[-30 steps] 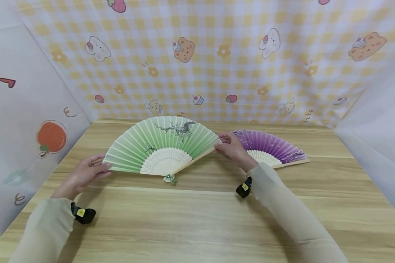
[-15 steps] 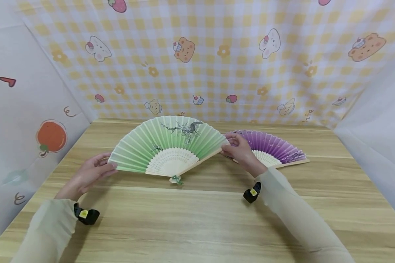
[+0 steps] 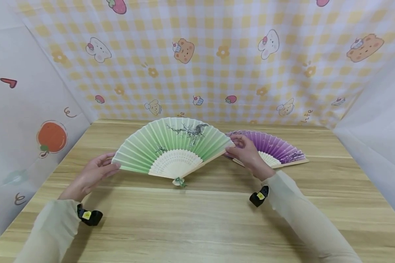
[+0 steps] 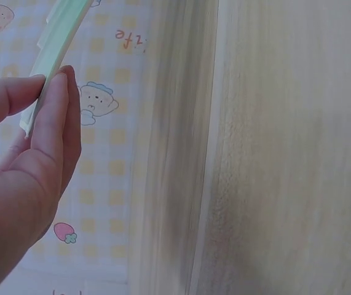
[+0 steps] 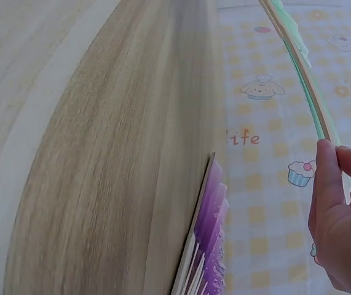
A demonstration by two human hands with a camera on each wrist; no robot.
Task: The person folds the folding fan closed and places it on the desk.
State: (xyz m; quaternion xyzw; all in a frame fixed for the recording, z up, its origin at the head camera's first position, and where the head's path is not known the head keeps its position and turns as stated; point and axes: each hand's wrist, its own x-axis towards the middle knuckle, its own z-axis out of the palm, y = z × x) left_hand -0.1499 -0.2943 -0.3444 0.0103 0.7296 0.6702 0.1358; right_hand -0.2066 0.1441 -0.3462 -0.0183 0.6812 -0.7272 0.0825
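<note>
Spread wide between both hands is a green folding fan (image 3: 141, 148) with pale ribs, a dark branch pattern and a small green tassel (image 3: 180, 182) at its pivot. The left hand (image 3: 91, 175) pinches its left end between thumb and fingers; the left wrist view shows the fan's edge (image 4: 58, 43) in that pinch. At the other end, the right hand (image 3: 248, 155) pinches the wooden outer rib, seen edge-on in the right wrist view as a thin strip (image 5: 307, 77). Behind the right hand, a purple folding fan (image 3: 276, 144) lies spread on the table, its left part partly hidden.
The wooden table (image 3: 197, 226) reaches back to a yellow checked cloth (image 3: 210, 73) with cartoon prints. White cloth walls (image 3: 16, 109) stand at both sides. A black wrist camera (image 3: 90, 216) sits on each wrist.
Both hands have shifted to the right together, carrying the spread green fan with them. The right hand and the fan's right end now overlap the purple fan more. The purple fan has stayed put.
</note>
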